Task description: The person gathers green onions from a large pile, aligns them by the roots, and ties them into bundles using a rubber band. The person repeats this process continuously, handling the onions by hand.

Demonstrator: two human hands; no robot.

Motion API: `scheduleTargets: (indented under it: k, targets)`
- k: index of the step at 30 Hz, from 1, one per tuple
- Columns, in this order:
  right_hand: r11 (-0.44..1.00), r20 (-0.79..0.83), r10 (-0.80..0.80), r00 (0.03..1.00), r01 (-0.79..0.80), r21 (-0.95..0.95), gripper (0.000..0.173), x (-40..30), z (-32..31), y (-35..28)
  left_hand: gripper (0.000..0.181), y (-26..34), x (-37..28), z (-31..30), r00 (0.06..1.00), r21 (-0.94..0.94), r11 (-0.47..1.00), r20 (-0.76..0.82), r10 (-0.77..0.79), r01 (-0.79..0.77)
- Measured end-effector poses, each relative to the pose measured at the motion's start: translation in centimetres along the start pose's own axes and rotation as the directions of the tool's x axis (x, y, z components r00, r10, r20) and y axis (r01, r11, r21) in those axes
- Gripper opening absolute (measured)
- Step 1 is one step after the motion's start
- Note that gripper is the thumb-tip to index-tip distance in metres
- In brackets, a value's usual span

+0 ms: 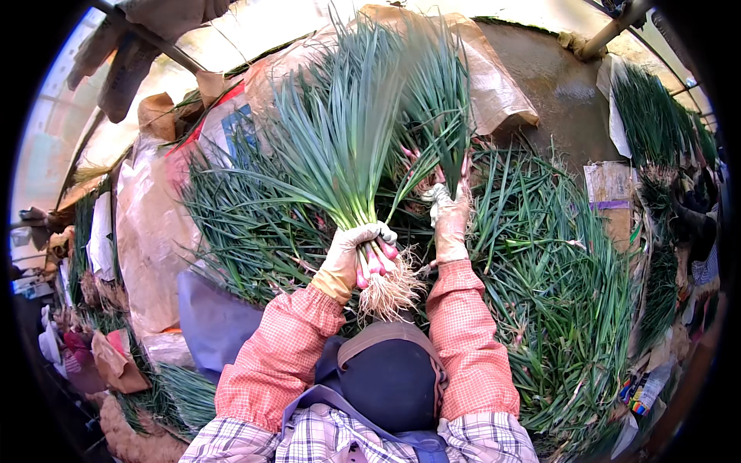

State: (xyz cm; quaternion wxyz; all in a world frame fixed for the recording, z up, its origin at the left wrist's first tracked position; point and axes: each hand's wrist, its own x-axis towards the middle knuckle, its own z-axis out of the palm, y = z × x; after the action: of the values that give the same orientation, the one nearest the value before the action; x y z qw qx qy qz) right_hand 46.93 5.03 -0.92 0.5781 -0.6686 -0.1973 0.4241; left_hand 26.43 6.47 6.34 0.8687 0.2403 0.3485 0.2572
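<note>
My left hand (359, 246), in a pale rubber-coated glove, grips a bunch of green onions (353, 156) just above their pink bulbs (376, 260). The leaves fan upward, and a tuft of pale roots (389, 292) hangs below the fist. To the right and farther from me, my gloved right hand (448, 217) is closed around the lower stalks of a second bunch of green onions (454, 139). Its leaf tips are blurred, and my fingers hide part of its base. Beneath both hands lies a wide heap of loose green onions (556, 301).
Brown plastic sheeting (153, 231) borders the heap at left, beside a dark grey-blue cloth or apron flap (217, 324). Stacked green onions (648, 121) stand at far right, near another person's checked garment (705, 269). A metal pole (613, 32) rises at upper right.
</note>
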Motion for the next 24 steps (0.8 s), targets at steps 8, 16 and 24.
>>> scheduleTargets:
  k: [8, 16, 24]
  targets:
    - [0.932, 0.335, 0.328, 0.883, -0.245, -0.266, 0.033, -1.0, 2.9, -2.6, 0.03, -0.4, -0.4, -1.5, 0.986, -0.036, 0.988, 0.077, -0.149, 0.152]
    - [0.921, 0.411, 0.349, 0.842, -0.227, -0.316, 0.027, -3.5, 1.4, -3.7, 0.027, 1.5, -2.3, 0.0, 0.994, -0.158, 0.986, -0.083, -0.065, 0.051]
    - [0.874, 0.573, 0.354, 0.739, -0.045, -0.483, 0.026, -3.1, -4.6, -6.2, 0.046, 3.3, -2.7, -3.5, 0.984, -0.343, 0.923, -0.083, 0.155, -0.175]
